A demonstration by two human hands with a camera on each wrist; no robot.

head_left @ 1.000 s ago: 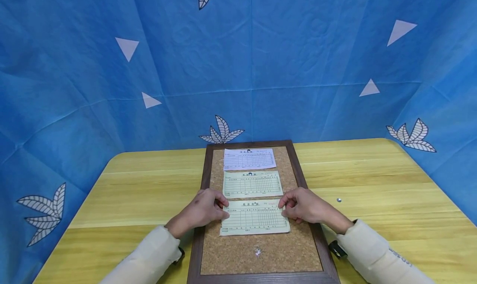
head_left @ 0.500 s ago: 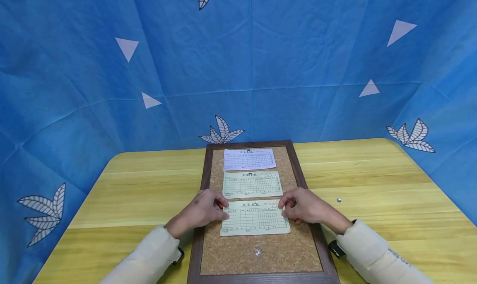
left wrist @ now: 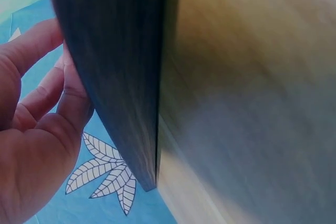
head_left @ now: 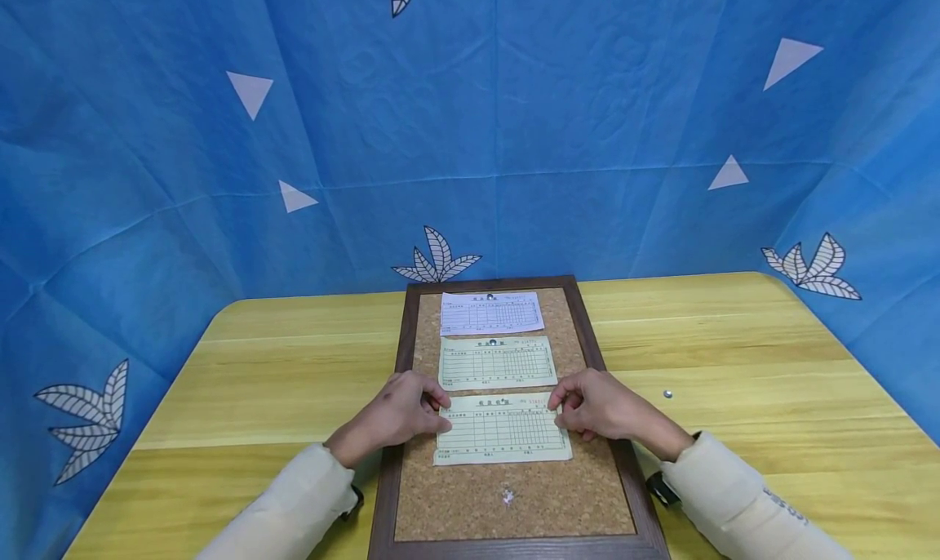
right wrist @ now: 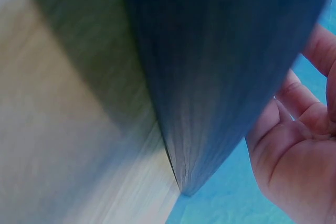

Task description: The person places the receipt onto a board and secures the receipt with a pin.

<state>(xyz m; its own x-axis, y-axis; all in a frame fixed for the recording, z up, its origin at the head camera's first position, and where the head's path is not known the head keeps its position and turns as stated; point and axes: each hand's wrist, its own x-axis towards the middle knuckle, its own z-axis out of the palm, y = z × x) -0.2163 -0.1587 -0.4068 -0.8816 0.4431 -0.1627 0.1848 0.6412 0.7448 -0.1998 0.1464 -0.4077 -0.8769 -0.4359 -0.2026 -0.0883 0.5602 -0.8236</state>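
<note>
A pale green receipt slip [head_left: 499, 437] lies on the cork board [head_left: 441, 511], the lowest of three printed slips. My left hand [head_left: 400, 409] holds its left edge by thumb and index finger. At the right edge, my right hand [head_left: 598, 405] holds the slip the same way. Above it on the cork lie another green slip [head_left: 499, 368] and, at the top, a pale lilac slip [head_left: 488, 319], each with a small dark pin head near its upper edge. In both wrist views the dark frame [left wrist: 115, 66] hides the fingertips and slips.
A small silvery thumbtack-like piece [head_left: 667, 394] lies on the wooden table [head_left: 734, 340] right of the board. Another shiny clear piece [head_left: 507, 496] sits on the cork below the lowest slip. A blue patterned cloth [head_left: 573, 119] hangs behind the table.
</note>
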